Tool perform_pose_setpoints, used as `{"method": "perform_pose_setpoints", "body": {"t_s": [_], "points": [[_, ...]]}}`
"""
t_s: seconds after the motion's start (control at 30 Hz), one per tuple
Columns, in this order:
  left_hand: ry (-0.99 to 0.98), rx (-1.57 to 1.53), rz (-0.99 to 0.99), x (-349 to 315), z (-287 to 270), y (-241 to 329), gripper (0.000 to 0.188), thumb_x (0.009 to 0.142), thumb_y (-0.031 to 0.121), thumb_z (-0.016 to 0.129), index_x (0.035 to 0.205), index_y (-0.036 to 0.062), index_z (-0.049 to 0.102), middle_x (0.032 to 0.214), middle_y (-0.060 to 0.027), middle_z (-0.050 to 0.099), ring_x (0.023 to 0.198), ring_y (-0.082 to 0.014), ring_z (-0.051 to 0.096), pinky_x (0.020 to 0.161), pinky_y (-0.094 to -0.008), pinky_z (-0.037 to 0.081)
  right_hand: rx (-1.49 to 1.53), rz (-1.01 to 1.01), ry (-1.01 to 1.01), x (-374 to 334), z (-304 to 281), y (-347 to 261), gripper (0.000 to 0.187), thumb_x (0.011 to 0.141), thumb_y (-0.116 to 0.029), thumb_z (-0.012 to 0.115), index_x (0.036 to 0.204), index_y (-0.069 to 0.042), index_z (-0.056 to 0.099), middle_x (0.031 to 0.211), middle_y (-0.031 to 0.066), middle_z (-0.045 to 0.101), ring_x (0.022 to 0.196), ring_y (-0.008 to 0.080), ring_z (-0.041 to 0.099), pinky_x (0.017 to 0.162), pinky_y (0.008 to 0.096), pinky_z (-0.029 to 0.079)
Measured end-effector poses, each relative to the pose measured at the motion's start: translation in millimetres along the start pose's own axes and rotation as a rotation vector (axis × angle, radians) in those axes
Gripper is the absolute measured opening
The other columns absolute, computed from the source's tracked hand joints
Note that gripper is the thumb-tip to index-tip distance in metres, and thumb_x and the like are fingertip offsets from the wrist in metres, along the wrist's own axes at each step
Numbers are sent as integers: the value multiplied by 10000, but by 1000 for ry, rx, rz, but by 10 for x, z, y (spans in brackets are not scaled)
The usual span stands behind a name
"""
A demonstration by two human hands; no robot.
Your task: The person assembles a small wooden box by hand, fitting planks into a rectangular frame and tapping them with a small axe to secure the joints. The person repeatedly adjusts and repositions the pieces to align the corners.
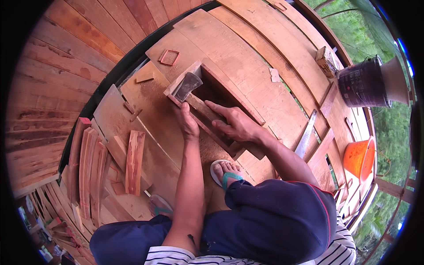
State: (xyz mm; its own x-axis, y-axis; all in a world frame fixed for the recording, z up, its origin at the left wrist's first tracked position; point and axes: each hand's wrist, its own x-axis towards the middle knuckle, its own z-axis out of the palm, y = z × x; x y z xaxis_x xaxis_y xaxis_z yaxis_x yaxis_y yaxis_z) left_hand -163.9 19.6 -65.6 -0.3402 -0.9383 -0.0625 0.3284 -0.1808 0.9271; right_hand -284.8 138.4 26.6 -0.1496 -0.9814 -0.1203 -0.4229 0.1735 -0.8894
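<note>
A long, narrow wooden box point(234, 98) with thin board walls sits tilted in front of me above the plank floor. A hatchet with a dark metal head point(189, 85) and a wooden handle lies along it, its head at the box's far left end. My left hand point(190, 123) is closed on the box's near left wall, beside the hatchet's head. My right hand point(238, 123) is closed round the hatchet's handle, with the index finger stretched along it. The lower handle is partly hidden by this hand. My sandalled foot point(226, 172) is just below the box.
Several cut boards point(134, 161) lean at the left. A small wooden frame point(169, 57) lies beyond the box. At the right are a handsaw point(305, 134), an orange bucket point(358, 158), a dark bucket point(363, 83) and a tin can point(326, 62). Gaps run between floor planks.
</note>
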Motion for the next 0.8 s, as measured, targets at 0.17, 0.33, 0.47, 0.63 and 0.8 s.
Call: {"method": "perform_pose_setpoints", "body": {"t_s": [0.17, 0.33, 0.47, 0.63, 0.8], "points": [[-49, 109, 14, 161, -358, -230, 727, 1030, 321, 424, 1617, -2, 142, 1577, -194, 343, 1419, -290, 395, 1185, -420, 313, 46, 34, 64, -19, 38, -124, 632, 993, -163, 591, 1561, -1, 367, 982, 260, 714, 850, 311, 709, 839, 401, 533], [-113, 48, -12, 78, -149, -155, 778, 1032, 322, 427, 1633, 7, 46, 1618, -198, 288, 1470, -293, 337, 1220, -409, 263, 38, -27, 64, -42, 57, 41, 626, 990, -173, 600, 1550, 8, 384, 1183, 301, 687, 1063, 352, 700, 936, 398, 514], [-105, -19, -16, 48, -101, -82, 770, 1029, 313, 440, 1627, -3, 71, 1615, -211, 292, 1486, -303, 315, 1229, -409, 238, -14, -106, 96, -31, 95, 120, 631, 993, -164, 597, 1560, -3, 371, 1134, 280, 700, 1002, 326, 711, 895, 394, 528], [-63, 99, 48, 62, -118, -116, 704, 1005, 304, 438, 1599, 4, 208, 1548, -186, 377, 1417, -287, 395, 1189, -417, 297, 94, 128, 64, -40, 26, -93, 639, 1019, -127, 567, 1600, -42, 315, 795, 97, 655, 677, 133, 631, 650, 339, 536], [-66, 85, 45, 108, -325, -270, 734, 1011, 299, 429, 1621, 5, 146, 1588, -183, 330, 1448, -282, 361, 1208, -405, 270, 125, 162, 23, -27, 16, -148, 643, 1021, -140, 573, 1605, -55, 316, 776, 78, 663, 668, 132, 615, 633, 314, 521]]}}
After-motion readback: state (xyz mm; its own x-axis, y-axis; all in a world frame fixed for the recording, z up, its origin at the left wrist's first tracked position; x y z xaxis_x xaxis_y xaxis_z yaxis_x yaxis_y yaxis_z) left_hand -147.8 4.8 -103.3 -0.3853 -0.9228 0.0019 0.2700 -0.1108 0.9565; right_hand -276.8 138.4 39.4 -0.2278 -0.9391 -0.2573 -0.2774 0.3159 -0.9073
